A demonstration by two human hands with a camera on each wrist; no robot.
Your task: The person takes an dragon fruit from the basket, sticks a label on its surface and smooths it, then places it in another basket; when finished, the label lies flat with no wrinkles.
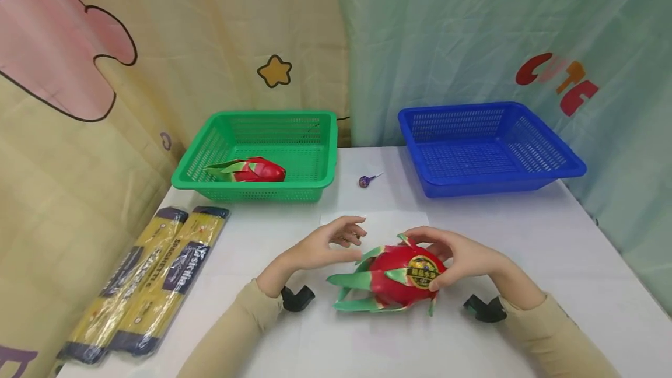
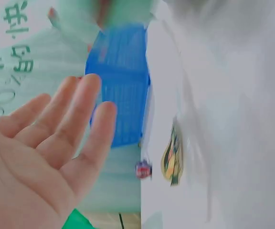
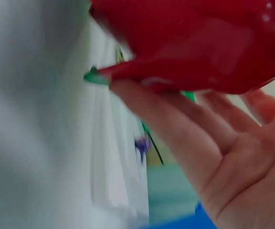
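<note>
A red dragon fruit with green leaf tips and a round black-and-gold sticker is at the front middle of the white table. My right hand grips its rounded end, thumb near the sticker and fingers on the far side. In the right wrist view the fingers lie against the red skin. My left hand is beside the leafy end, thumb extended and fingers loosely bent, holding nothing. The left wrist view shows that left hand with its palm bare and fingers spread.
Back left, a green basket contains another dragon fruit. A blue basket stands back right. Between them lies a lollipop. Two spaghetti packs lie along the left edge. A gold-and-black label appears in the left wrist view.
</note>
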